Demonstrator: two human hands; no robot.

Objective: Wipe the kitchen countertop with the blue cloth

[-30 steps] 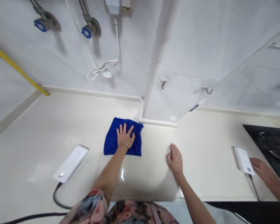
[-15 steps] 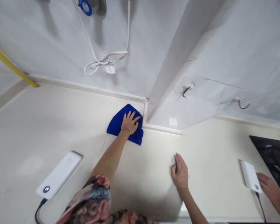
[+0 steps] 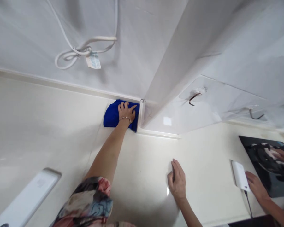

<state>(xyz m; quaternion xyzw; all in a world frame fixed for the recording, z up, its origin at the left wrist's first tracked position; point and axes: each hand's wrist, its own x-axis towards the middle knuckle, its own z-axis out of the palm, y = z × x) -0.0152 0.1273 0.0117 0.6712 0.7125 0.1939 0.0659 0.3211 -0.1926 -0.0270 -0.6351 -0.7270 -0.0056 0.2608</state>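
My left hand (image 3: 126, 113) presses a blue cloth (image 3: 111, 116) onto the white countertop (image 3: 142, 160), in the corner where the back wall meets a jutting pillar. Its fingers are bent over the cloth, with the thumb toward the pillar. The cloth is bunched along the wall side and partly hidden under the hand. My right hand (image 3: 177, 180) rests on the counter nearer to me, its fingers stretched forward and close together, the thumb a little apart. Nothing shows in it.
A white power bank (image 3: 29, 197) lies at lower left; another power bank (image 3: 240, 176) with a cable lies at right, beside another person's hand (image 3: 255, 186). A black panel (image 3: 247, 143) is at far right. A looped white cord (image 3: 94, 39) and metal hooks (image 3: 194, 98) hang on the walls.
My left hand has pushed the blue cloth up against the back wall, and the cloth has bunched. Its fingers are more bent. The view has shifted; my right hand keeps its pose.
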